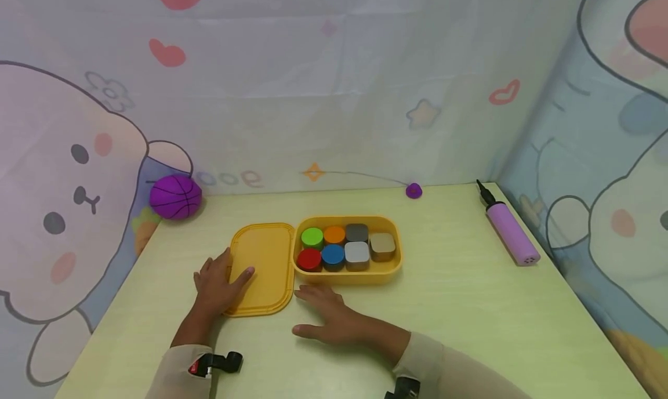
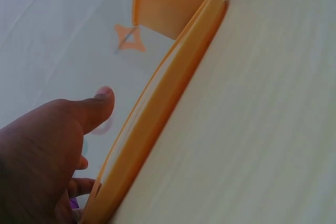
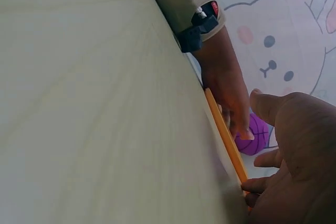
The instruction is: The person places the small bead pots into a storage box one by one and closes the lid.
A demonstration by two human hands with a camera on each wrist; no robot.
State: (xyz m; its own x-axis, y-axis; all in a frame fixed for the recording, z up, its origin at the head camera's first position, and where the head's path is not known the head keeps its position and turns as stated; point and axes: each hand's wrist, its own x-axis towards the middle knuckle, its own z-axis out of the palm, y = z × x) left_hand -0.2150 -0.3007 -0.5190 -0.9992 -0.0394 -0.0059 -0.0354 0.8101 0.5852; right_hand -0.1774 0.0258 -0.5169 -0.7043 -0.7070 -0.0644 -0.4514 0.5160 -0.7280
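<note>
A flat yellow lid [image 1: 263, 265] lies on the table against the left side of a yellow box [image 1: 347, 278]. My left hand [image 1: 216, 286] is at the lid's left edge, its fingers along the rim and its thumb spread above the surface; the left wrist view shows the thumb raised off the lid [image 2: 157, 121]. My right hand [image 1: 334, 318] hovers low by the lid's near right corner, fingers stretched toward it, thumb apart. Whether those fingertips touch the lid is hard to tell. Inside the box sit several coloured pieces, among them a red round one [image 1: 309, 260] and a tan squarish one [image 1: 382, 246].
At the back left corner stands a purple ball [image 1: 175, 197] with black lines. A small purple object [image 1: 414, 191] lies at the back edge, and a purple hand pump [image 1: 511, 234] with a black nozzle on the right. Printed cloth walls border the table [image 1: 459, 318].
</note>
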